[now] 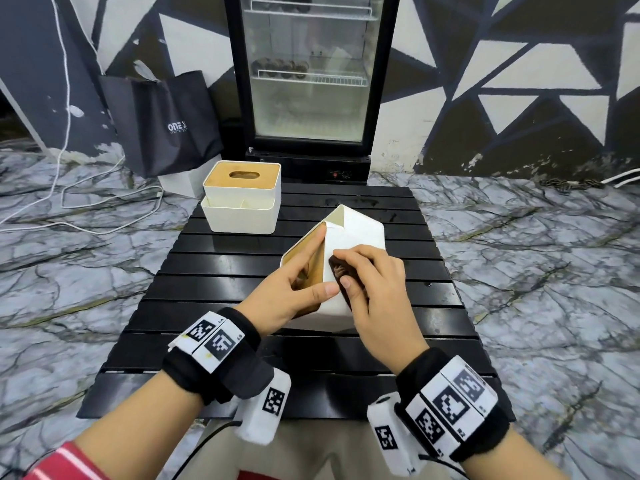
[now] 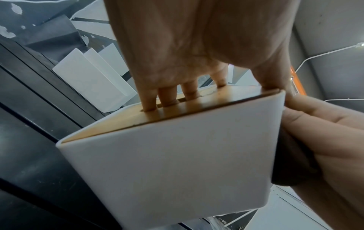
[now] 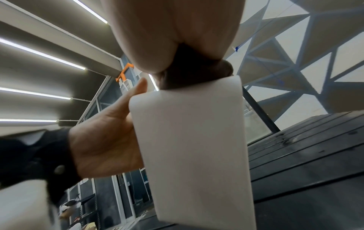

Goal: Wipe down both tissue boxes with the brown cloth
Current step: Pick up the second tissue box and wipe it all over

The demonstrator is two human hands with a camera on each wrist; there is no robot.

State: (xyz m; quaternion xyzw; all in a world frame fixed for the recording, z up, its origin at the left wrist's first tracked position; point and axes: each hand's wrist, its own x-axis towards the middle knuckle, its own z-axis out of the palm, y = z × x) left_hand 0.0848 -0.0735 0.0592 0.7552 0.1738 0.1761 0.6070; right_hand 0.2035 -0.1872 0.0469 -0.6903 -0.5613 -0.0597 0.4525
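A white tissue box with a wooden lid is tipped up on the black slatted table. My left hand holds it, several fingers hooked into the lid's slot and the thumb along the box's edge. My right hand presses a bunched brown cloth against the box's white side; the cloth shows dark under the palm, and beside the box too. A second white tissue box with a wooden lid stands upright at the table's far left.
A glass-door fridge stands just behind the table. A black bag leans on the wall at the left, with white cables on the marble floor. The table's near edge is by my wrists.
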